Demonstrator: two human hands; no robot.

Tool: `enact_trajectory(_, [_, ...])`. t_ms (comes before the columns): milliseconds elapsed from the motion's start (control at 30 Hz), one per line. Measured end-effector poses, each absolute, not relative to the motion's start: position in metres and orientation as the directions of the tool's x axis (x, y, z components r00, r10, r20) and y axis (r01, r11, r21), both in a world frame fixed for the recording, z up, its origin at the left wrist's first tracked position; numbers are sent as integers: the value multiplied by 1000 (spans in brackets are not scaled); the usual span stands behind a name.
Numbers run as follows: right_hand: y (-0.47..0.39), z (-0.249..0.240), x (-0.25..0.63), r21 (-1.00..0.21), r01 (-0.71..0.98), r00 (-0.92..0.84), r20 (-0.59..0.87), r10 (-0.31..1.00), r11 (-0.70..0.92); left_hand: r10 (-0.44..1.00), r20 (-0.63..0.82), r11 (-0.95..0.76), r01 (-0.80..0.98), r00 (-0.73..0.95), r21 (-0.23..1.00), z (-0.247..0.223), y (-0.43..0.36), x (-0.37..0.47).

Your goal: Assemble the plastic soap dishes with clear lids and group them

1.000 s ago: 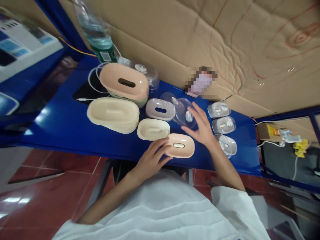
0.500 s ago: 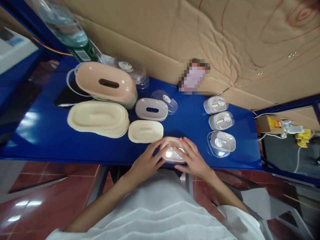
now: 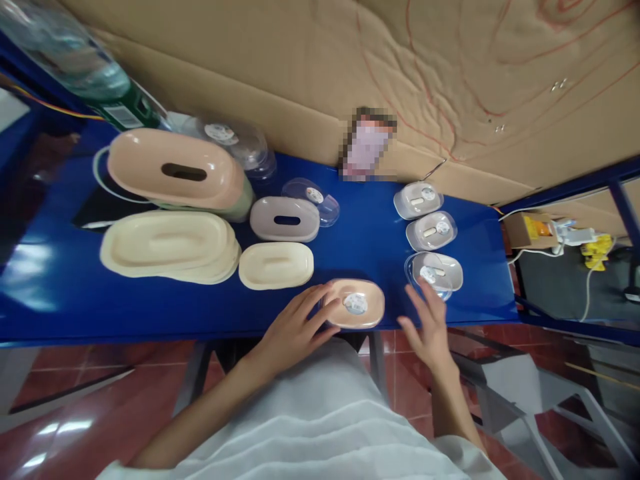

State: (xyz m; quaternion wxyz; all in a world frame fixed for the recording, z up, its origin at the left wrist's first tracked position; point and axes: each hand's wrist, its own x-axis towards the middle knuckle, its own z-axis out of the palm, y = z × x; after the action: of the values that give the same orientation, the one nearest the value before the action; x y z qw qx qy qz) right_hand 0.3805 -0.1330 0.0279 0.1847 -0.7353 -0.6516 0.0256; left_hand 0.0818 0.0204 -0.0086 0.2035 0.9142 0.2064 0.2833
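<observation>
At the table's front edge lies a peach oval box (image 3: 357,313) under a clear lid with a round sticker. My left hand (image 3: 300,319) rests on its left end, fingers apart and touching the lid. Off to the right, my right hand (image 3: 427,327) is open and holds nothing. Its fingertips are close to the nearest of three pale lidded boxes (image 3: 445,270), whose clear cover sits askew; whether they touch it I cannot tell. Left of the peach box are a cream oval tray (image 3: 276,265) and a lilac slotted cover (image 3: 285,219).
Cream trays (image 3: 165,243) are stacked at left, before a large peach slotted cover (image 3: 170,163) on a greenish base. Clear lids (image 3: 240,143) and a water bottle (image 3: 107,93) stand behind. A blurred-out object (image 3: 367,147) leans on the cardboard wall (image 3: 280,60) behind the blue table (image 3: 365,230).
My right hand has left the peach box and moved right, toward the pale lidded boxes. My left hand stays at the box's left end. The view has shifted slightly right.
</observation>
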Motion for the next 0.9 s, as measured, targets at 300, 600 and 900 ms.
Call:
enact_trajectory(300, [-124, -10, 358, -617, 787, 84, 93, 992, -9, 440, 449, -858, 218, 778, 465, -2, 18, 99])
enact_trajectory(600, [-124, -9, 354, -556, 831, 38, 28, 999, -16, 439, 466, -838, 163, 769, 521, -8, 21, 102])
enact_trajectory(900, [-110, -12, 339, -384, 899, -109, 268, 957, 210, 578, 478, -722, 142, 661, 677, -29, 17, 83])
